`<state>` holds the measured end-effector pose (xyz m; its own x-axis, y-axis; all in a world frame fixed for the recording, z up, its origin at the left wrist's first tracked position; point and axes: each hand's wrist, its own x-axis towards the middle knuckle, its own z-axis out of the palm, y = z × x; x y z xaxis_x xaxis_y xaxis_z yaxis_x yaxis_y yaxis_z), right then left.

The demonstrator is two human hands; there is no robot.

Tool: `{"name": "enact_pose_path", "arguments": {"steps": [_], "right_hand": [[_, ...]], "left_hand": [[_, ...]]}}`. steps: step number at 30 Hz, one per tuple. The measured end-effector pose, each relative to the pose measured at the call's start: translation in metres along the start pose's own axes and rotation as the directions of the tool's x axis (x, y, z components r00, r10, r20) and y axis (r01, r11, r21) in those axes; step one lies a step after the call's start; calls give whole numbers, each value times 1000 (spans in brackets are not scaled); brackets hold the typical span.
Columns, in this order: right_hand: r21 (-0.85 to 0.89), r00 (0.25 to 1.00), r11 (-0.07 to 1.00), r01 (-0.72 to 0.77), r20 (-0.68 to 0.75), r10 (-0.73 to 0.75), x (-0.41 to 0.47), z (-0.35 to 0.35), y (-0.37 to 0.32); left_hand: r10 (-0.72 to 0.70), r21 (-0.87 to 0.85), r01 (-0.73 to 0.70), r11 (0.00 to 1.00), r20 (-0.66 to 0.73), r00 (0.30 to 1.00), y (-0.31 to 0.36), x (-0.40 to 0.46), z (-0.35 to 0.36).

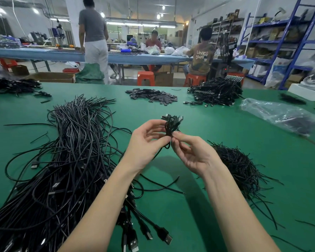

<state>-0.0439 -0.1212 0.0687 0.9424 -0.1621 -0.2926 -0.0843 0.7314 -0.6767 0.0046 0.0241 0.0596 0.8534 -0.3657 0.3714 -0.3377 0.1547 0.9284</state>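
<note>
Centrally, above the green table (pixel 198 124), both hands meet on a small coiled cable bundle (pixel 171 124), which is held clear of the surface with its connector ends pointing up and away. The left hand (pixel 149 140) curls its thumb and fingers round the left side of the coil. The right hand (pixel 191 153) pinches the lower end of the same coil between thumb and forefinger, its other fingers loosely bent beneath. A loop of the cable hangs down between the two palms.

To the left, a large heap of loose black USB cables (pixel 71 151) sprawls from the near edge toward the middle of the table, plugs showing at the near end. Just to the right of the right wrist lies a mound of thin black twist ties (pixel 240 166). Farther off sit a pile of small flat black pieces (pixel 151 96), a stack of finished coiled cables (pixel 216 91) and, at the right, a crumpled clear plastic bag (pixel 280 115).
</note>
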Motion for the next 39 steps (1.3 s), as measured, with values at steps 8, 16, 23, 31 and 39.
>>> {"name": "enact_pose_path", "arguments": {"steps": [8,16,23,31,39], "right_hand": [[-760,663,31,650,546,-512,-3,-13,-8],[-683,481,-233,693,678,-556,4,-18,-3],[-727,596,37,686,532,-602,3,-16,0],[-82,996,996,-39,71,45,2,-1,8],[-779,657,-103,619,585,-476,-2,-15,-7]], "left_hand": [[-299,-363,280,889,5,954,2,4,-4],[-338,-394,340,854,77,938,3,4,-8],[-322,-332,339,880,107,941,0,2,-8],[-238,-264,237,935,29,971,-3,2,-5],[-402,-381,393,837,59,914,-6,7,-12]]}}
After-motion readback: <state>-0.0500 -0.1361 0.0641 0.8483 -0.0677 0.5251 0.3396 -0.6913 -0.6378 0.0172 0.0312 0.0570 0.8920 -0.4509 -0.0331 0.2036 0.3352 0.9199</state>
